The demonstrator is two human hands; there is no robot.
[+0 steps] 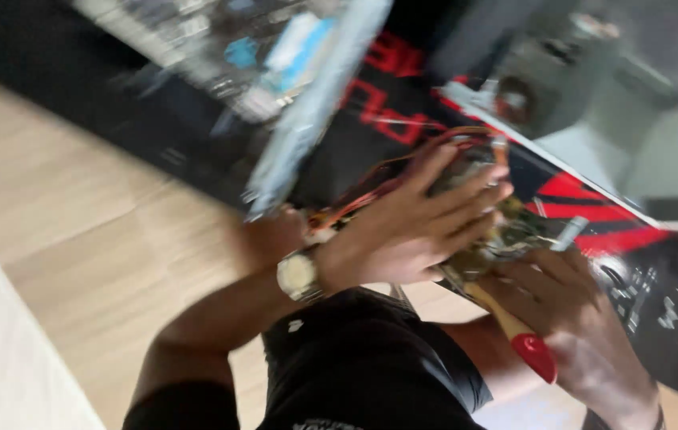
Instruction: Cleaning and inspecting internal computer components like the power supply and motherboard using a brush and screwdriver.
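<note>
Wooden-handled screwdriver (514, 330) grasped by right hand (578, 310), left hand (411, 223) gripping wired circuit board (506, 235).

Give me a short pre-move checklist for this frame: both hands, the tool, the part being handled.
1. Left hand on the circuit part: ok, fingers spread over it.
2. Right hand gripping the screwdriver: ok, around its wooden, red-ended handle.
3. Screwdriver tip seated on the part: cannot tell, hidden and blurred.
4. Orange wires clear of the tool: cannot tell.
5. Sharp view: not ok, motion blur.
6. Black mat under the work: ok.
</note>
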